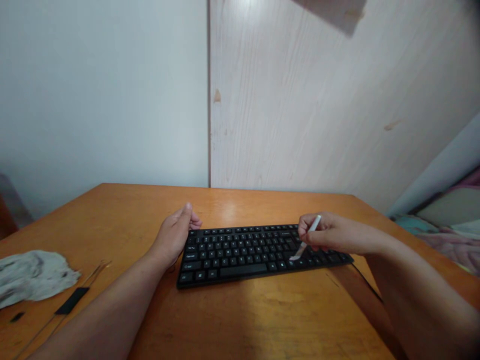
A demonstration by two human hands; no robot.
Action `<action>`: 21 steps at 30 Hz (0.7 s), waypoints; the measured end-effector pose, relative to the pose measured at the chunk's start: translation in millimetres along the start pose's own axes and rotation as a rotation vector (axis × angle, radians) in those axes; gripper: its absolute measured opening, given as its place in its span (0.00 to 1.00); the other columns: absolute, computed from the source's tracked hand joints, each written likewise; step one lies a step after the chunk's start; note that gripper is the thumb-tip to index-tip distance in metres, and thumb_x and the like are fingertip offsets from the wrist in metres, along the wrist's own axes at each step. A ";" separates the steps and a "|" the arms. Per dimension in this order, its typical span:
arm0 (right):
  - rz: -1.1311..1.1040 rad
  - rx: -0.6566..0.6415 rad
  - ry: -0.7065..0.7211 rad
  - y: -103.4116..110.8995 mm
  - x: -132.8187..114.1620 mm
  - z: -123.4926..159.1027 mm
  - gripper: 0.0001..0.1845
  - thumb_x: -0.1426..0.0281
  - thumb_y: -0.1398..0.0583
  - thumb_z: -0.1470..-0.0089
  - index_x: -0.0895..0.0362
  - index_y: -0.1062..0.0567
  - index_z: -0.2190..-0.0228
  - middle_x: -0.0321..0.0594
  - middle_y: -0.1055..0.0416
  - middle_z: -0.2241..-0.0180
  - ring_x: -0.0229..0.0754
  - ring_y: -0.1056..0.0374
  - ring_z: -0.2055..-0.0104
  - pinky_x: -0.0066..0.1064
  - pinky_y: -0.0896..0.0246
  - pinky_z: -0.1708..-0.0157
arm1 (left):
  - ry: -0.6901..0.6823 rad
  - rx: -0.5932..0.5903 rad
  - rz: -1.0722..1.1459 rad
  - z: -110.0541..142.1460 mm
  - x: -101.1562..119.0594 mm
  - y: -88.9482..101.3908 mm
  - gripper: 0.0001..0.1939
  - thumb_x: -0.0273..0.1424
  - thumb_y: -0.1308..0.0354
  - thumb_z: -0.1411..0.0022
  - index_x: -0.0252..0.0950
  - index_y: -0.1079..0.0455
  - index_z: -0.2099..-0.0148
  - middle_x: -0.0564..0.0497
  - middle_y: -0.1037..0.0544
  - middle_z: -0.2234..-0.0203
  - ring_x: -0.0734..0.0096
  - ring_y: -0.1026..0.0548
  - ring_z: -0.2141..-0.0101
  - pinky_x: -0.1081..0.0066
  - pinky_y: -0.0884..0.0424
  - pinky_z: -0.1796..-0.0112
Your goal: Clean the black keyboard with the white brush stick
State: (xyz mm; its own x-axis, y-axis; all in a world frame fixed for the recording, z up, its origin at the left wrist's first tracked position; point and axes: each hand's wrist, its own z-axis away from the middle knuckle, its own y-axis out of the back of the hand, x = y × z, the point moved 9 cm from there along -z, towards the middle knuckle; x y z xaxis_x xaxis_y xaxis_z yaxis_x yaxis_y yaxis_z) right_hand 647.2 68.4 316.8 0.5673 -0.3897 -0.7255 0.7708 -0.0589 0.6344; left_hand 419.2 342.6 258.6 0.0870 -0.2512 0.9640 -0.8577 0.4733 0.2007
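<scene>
The right hand [335, 233] holds a white brush [307, 241] in a narrow pinch, its tip on the right keys of the keyboard [232, 257], near the middle of the worktop [240, 320]; the left hand [174, 237] curls empty beside it.

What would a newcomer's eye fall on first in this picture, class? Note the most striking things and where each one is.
The black keyboard stands out first, lying near the middle of the orange wooden table. Over its right part, the right hand pinches a slim white tool, tip down at the keys, while the left hand curls beside its left end. At the far left lies a crumpled grey cloth.
</scene>
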 end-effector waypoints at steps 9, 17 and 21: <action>0.102 0.068 -0.005 13.1 1.2 3.3 0.06 0.66 0.41 0.48 0.56 0.30 0.70 0.36 0.30 0.77 0.37 0.40 0.76 0.28 0.46 0.77 | -0.007 0.003 -0.010 0.6 2.3 0.3 0.31 0.59 0.56 0.37 0.36 0.30 0.70 0.47 0.23 0.74 0.63 0.26 0.71 0.67 0.32 0.68; 0.028 0.117 0.078 16.9 -14.7 6.7 0.11 0.61 0.44 0.41 0.55 0.32 0.70 0.40 0.22 0.75 0.36 0.42 0.79 0.29 0.53 0.78 | -0.012 -0.004 -0.017 -1.1 -0.6 0.1 0.32 0.59 0.56 0.37 0.36 0.30 0.70 0.47 0.23 0.74 0.64 0.26 0.72 0.67 0.32 0.68; -0.099 0.033 0.072 0.2 -20.5 4.3 0.12 0.59 0.43 0.41 0.55 0.33 0.68 0.42 0.21 0.72 0.35 0.40 0.78 0.28 0.55 0.79 | -0.018 0.001 -0.018 -0.8 1.1 0.4 0.32 0.59 0.56 0.37 0.36 0.30 0.71 0.47 0.23 0.74 0.64 0.26 0.72 0.67 0.32 0.68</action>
State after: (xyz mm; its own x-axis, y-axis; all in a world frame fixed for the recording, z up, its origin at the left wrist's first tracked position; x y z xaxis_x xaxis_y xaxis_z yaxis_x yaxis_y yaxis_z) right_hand 634.4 72.5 332.9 0.5087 -0.3136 -0.8018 0.8151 -0.1242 0.5658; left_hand 419.4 343.2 259.9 0.0931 -0.2745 0.9571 -0.8564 0.4682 0.2176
